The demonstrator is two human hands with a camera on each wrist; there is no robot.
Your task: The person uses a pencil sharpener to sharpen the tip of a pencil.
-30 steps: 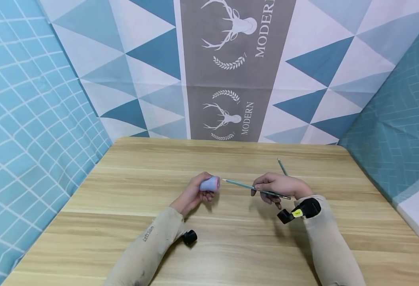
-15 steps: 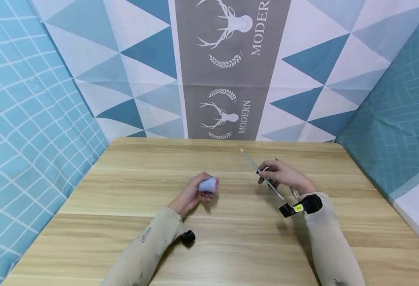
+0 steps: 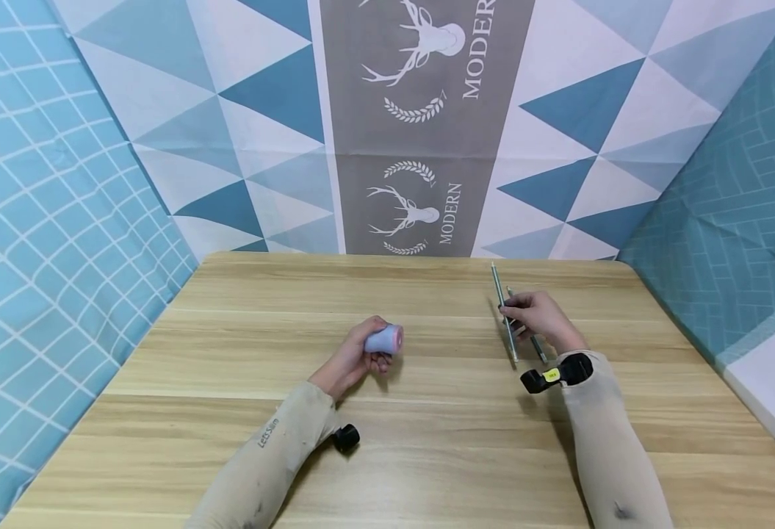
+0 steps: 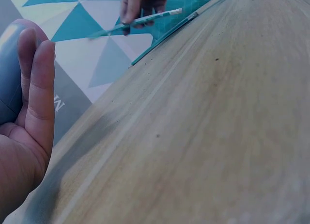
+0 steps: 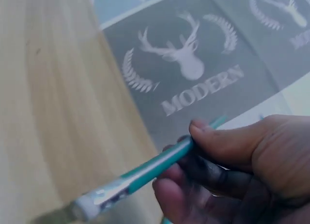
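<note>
My left hand [image 3: 354, 358] grips a pencil sharpener [image 3: 380, 340], a lavender-blue cylinder with a pink end facing right. In the left wrist view its rounded blue-grey body [image 4: 9, 73] shows behind the fingers. Between thumb and fingers, my right hand [image 3: 547, 317] pinches a teal pencil [image 3: 497, 283] that slants with its far end near the table's back edge. The right wrist view shows this pencil's pale blunt end [image 5: 89, 204] toward the camera; dark smudges mark the fingers. A second teal pencil [image 3: 539, 349] lies on the table, partly hidden by the right hand.
The wooden table [image 3: 427, 441] runs back to a patterned cloth wall [image 3: 281, 147]. Blue tiled cloth [image 3: 50, 220] borders the left, and a white box-like object [image 3: 770, 389] stands off the right edge. Each sleeve carries a black wrist camera [image 3: 346, 438].
The right hand has drawn the pencil away from the sharpener, to the right and back, turning it from pointing left to pointing at the far edge. The left hand has hardly moved.
</note>
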